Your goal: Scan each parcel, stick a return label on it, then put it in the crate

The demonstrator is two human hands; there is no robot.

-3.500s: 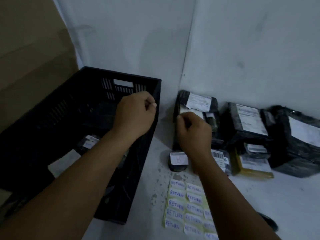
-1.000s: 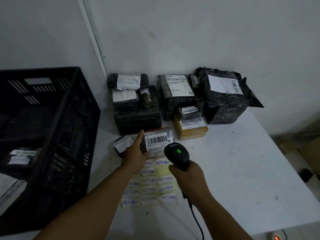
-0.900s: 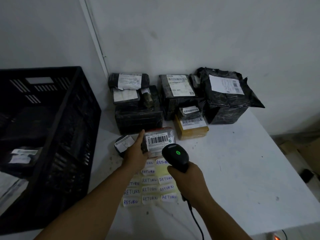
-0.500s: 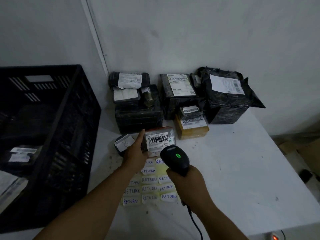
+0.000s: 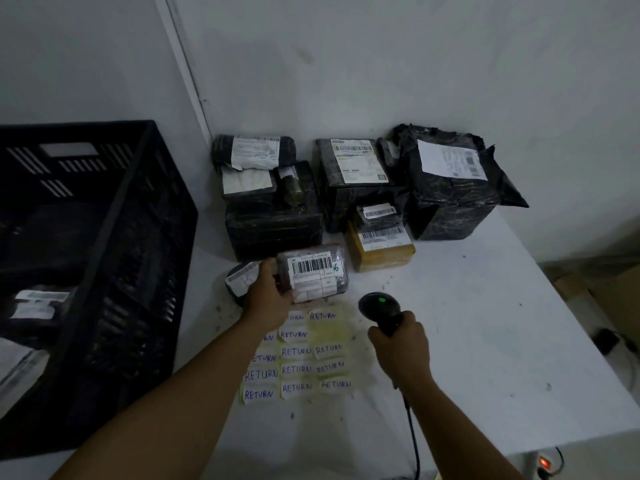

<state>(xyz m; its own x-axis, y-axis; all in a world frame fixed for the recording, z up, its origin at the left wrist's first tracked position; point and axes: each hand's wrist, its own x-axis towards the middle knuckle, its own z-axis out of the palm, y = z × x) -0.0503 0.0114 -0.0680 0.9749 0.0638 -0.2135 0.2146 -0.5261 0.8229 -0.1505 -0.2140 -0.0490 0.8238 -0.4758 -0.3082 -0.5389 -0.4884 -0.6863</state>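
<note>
Since the frame half a second earlier, the scanner (image 5: 381, 306) has drawn back to the right and slightly nearer, away from the parcel (image 5: 313, 277), so it no longer sits just under the barcode; the parcel itself has hardly shifted.

The left hand (image 5: 268, 294) grips that small wrapped parcel by its left end, thumb up along the edge and fingers underneath, tilting the barcode label (image 5: 313, 271) up toward the camera. Held that way, the code faces the reader and stays unwrinkled. The parcel is lifted just above the table (image 5: 485, 341), in front of the stacked parcels and over the far end of the label sheet.

The right hand (image 5: 401, 344) is clenched around the scanner's handle, head pointing far and left, a green light lit on top. Its cable trails off the near edge. I read the green light and the pull-back as a scan just completed, though that is a judgement.

Directly below the parcel lie the return labels (image 5: 298, 358), handwritten slips in rows, some spaces already bare. They sit near both hands, so the next sticker is a short reach.

The unscanned parcels (image 5: 346, 188) are stacked against the far wall, labels mostly upward. The black crate (image 5: 138, 216) stands at the left, close beside the working spot, with a few labelled parcels visible inside.
</note>
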